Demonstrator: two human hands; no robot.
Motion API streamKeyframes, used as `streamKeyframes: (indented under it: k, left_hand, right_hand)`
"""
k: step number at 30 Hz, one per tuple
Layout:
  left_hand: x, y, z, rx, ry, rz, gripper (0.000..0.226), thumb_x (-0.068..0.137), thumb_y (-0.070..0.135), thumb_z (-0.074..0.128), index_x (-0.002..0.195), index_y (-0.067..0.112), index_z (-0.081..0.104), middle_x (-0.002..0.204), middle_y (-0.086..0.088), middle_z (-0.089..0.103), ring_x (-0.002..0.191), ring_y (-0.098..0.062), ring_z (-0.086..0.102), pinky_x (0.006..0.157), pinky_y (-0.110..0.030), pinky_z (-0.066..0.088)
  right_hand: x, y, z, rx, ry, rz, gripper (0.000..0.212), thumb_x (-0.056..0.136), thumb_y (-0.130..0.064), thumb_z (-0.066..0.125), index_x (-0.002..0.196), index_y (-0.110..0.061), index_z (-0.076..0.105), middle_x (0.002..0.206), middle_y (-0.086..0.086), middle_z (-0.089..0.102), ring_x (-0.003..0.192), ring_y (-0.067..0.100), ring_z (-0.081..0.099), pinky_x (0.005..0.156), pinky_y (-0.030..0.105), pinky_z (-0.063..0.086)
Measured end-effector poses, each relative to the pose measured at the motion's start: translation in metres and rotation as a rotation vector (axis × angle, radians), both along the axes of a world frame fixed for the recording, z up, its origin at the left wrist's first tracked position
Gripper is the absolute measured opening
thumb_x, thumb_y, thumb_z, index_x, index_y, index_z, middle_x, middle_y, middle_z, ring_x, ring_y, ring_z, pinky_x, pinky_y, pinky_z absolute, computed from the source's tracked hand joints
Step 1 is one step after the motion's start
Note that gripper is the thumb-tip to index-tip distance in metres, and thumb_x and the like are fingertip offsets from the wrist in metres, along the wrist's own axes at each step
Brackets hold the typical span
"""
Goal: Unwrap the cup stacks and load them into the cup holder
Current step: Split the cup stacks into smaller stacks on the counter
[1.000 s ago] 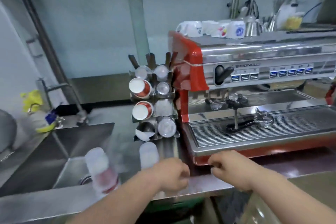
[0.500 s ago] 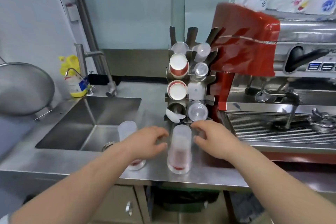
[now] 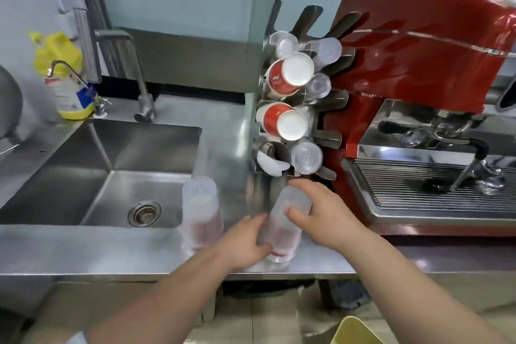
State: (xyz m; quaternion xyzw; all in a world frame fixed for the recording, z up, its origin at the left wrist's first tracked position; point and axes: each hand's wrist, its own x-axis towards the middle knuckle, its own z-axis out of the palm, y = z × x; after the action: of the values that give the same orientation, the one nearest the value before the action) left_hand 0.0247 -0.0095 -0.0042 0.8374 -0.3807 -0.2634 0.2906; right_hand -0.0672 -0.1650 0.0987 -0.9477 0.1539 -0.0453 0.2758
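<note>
Two wrapped stacks of clear plastic cups stand upside down on the steel counter. My left hand (image 3: 245, 240) grips the lower part of the right stack (image 3: 284, 229), and my right hand (image 3: 321, 212) grips its upper part, thumb on the front. The other wrapped stack (image 3: 201, 212) stands untouched just to the left, by the sink's edge. Behind them the metal cup holder (image 3: 331, 102) carries red paper cups (image 3: 287, 75) and clear cups (image 3: 306, 157) lying with their bases toward me.
A red espresso machine (image 3: 418, 45) with its drip tray (image 3: 435, 187) fills the right side. A steel sink (image 3: 106, 165) with a tap (image 3: 142, 86) and a yellow soap bottle (image 3: 65, 75) lies left. A yellow-green bin (image 3: 354, 331) sits below the counter edge.
The view has swung left and down toward the cup stacks. Both hands moved from the counter edge onto the right stack and closed around it.
</note>
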Motion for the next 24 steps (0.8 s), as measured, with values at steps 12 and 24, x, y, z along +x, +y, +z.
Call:
streamKeyframes:
  k: [12, 24]
  left_hand:
    - [-0.009, -0.012, -0.031, -0.13, 0.125, 0.114, 0.063, 0.078, 0.035, 0.065, 0.137, 0.029, 0.043, 0.127, 0.001, 0.051, 0.114, -0.017, 0.052, 0.097, -0.031, 0.044]
    - [-0.028, -0.076, -0.021, -0.141, 0.19, 0.193, 0.072, 0.06, 0.051, 0.06, 0.13, 0.041, 0.046, 0.117, 0.008, 0.063, 0.108, -0.013, 0.06, 0.093, -0.037, 0.052]
  right_hand:
    - [-0.012, 0.01, -0.012, 0.028, -0.039, -0.113, 0.069, 0.075, -0.028, 0.072, 0.136, -0.033, 0.039, 0.134, -0.016, 0.046, 0.12, 0.008, 0.046, 0.096, 0.024, 0.04]
    - [-0.026, -0.049, -0.003, -0.003, 0.008, -0.096, 0.072, 0.076, -0.026, 0.068, 0.14, -0.031, 0.034, 0.142, -0.006, 0.042, 0.128, 0.009, 0.038, 0.096, 0.018, 0.029]
